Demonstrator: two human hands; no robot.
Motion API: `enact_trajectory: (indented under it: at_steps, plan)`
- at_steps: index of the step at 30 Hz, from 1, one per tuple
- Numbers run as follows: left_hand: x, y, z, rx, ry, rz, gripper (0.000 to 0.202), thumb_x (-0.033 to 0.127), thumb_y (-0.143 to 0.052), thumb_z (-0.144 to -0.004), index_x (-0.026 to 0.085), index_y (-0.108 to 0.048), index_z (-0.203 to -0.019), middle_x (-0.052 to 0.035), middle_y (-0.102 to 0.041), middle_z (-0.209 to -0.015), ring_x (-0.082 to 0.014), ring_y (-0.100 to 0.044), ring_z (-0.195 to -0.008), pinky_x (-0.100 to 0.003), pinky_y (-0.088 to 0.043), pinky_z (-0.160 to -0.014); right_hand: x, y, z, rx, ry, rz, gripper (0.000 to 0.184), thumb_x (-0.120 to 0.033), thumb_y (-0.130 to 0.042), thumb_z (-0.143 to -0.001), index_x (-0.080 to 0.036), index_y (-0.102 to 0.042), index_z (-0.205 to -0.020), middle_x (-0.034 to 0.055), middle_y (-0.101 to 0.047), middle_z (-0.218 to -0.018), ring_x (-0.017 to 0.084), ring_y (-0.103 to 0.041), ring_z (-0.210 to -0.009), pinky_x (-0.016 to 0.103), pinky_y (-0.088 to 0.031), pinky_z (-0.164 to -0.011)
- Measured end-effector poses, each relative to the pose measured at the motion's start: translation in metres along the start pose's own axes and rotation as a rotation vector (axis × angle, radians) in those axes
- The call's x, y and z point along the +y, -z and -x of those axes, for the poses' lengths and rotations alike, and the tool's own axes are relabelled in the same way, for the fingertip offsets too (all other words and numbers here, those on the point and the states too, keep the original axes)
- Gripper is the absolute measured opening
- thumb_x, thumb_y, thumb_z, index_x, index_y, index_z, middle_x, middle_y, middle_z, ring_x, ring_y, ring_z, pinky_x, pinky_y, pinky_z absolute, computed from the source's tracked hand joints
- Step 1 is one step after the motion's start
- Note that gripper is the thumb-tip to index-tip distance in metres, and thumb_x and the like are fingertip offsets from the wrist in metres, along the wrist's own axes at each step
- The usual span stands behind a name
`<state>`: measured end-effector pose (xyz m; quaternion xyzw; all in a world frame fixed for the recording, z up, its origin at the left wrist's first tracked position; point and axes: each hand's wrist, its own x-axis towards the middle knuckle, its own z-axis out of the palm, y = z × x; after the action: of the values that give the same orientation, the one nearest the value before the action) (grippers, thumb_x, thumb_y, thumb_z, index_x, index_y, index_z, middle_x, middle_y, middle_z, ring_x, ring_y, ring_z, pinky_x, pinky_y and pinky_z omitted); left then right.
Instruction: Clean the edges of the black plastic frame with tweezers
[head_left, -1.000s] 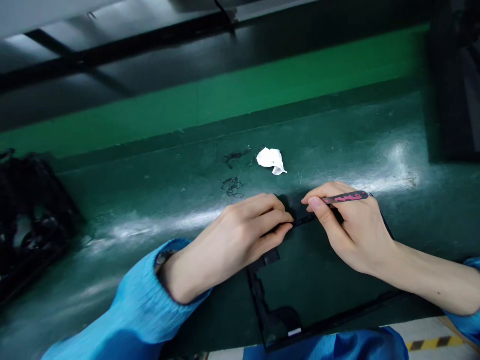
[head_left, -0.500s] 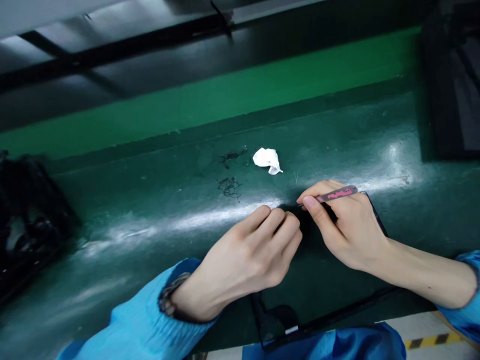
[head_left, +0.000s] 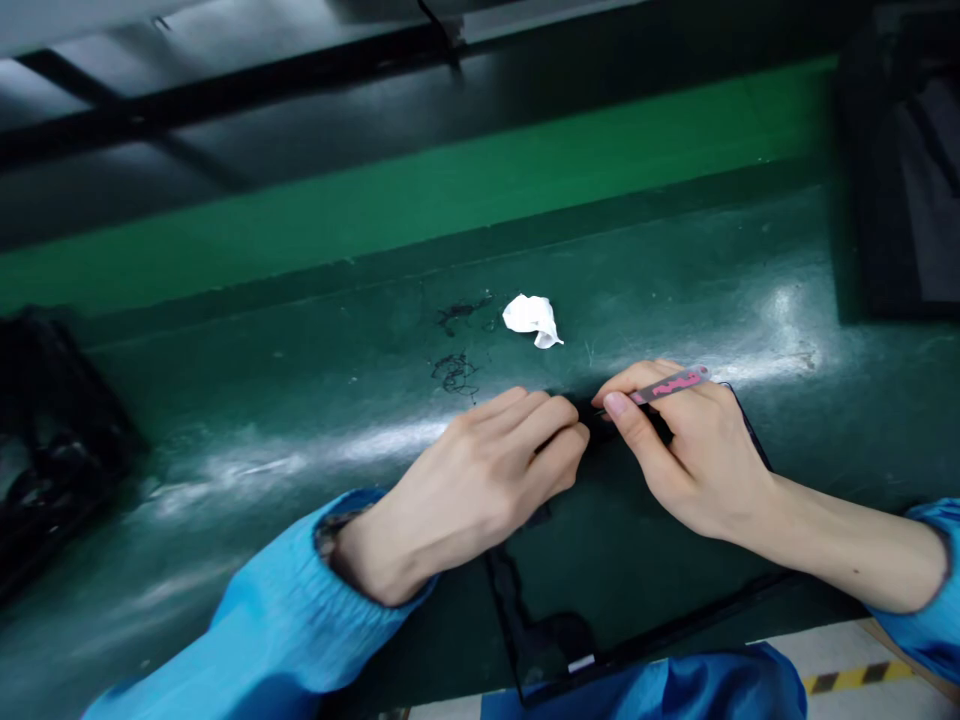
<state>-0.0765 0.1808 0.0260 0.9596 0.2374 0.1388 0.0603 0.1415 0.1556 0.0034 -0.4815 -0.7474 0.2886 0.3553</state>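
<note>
Black frame (head_left: 559,640) lies on the table (head_left: 660,260) close to the person, its near edge right by the table's edge and a small white label (head_left: 581,663) at its near left corner. Its far side is mostly covered by the two hands, while part of its right side shows past the right hand (head_left: 694,455). That hand pinches a slim grey tool (head_left: 675,384) with pink markings between thumb and forefinger, the tip pointing left, toward the other hand. The left hand (head_left: 480,470) is bent over the far left of the frame, its fingers curled and bunched close together; whether they pinch anything cannot be told, since their tips are hidden.

The likeliest trouble is a slip of the tool: its tip sits just beside the left fingers, so a sudden push could nick them or scratch the frame. The frame's bars look thin, so uneven pressure at the far side might bend them or pivot the near corner off the table.

Beyond the hands lie a crumpled white scrap (head_left: 532,318) and tangled black strands (head_left: 454,372); strands like these could cling to the frame if it slid among them. Dark objects stand well apart at far left (head_left: 52,450) and far right (head_left: 892,200).
</note>
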Motion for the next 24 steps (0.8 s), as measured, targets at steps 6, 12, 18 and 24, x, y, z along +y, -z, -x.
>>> enact_trajectory:
  at_steps: [6, 12, 18, 24]
  plan:
    - [-0.011, -0.006, 0.000, 0.014, 0.192, 0.395, 0.011, 0.009, -0.057, -0.101, 0.017, -0.064, -0.096, -0.0024, -0.066, -0.093, -0.0109, -0.063, -0.075, -0.023, -0.052, -0.069, -0.001, 0.000, 0.000, 0.001, 0.001, 0.007, 0.022, -0.021, -0.047, -0.108, -0.020, -0.065, -0.094, 0.0050, -0.076, -0.092, 0.021, -0.069, -0.086, 0.038, -0.050, -0.082]
    - [-0.016, -0.005, -0.001, -0.003, 0.271, 0.580, 0.011, 0.009, -0.059, -0.098, 0.018, -0.065, -0.094, -0.0012, -0.064, -0.092, -0.0090, -0.059, -0.073, -0.020, -0.051, -0.067, -0.001, 0.000, -0.001, -0.001, 0.016, 0.006, 0.021, -0.019, -0.048, -0.107, -0.020, -0.064, -0.094, 0.0043, -0.076, -0.092, 0.021, -0.069, -0.086, 0.038, -0.051, -0.084]
    - [-0.024, 0.001, -0.003, -0.021, 0.308, 0.613, 0.013, 0.011, -0.058, -0.098, 0.017, -0.065, -0.089, -0.0013, -0.064, -0.088, -0.0089, -0.056, -0.071, -0.021, -0.048, -0.064, -0.001, 0.001, -0.001, 0.006, 0.013, 0.001, 0.019, -0.019, -0.049, -0.107, -0.021, -0.065, -0.095, 0.0042, -0.076, -0.092, 0.021, -0.070, -0.086, 0.038, -0.052, -0.084]
    - [-0.028, 0.007, -0.001, -0.042, 0.332, 0.662, 0.011, 0.012, -0.060, -0.096, 0.018, -0.063, -0.088, -0.0005, -0.064, -0.088, -0.0094, -0.056, -0.071, -0.021, -0.047, -0.064, -0.001, 0.002, 0.000, 0.007, 0.021, -0.001, 0.017, -0.018, -0.050, -0.107, -0.021, -0.065, -0.098, 0.0034, -0.075, -0.092, 0.020, -0.069, -0.085, 0.039, -0.053, -0.083]
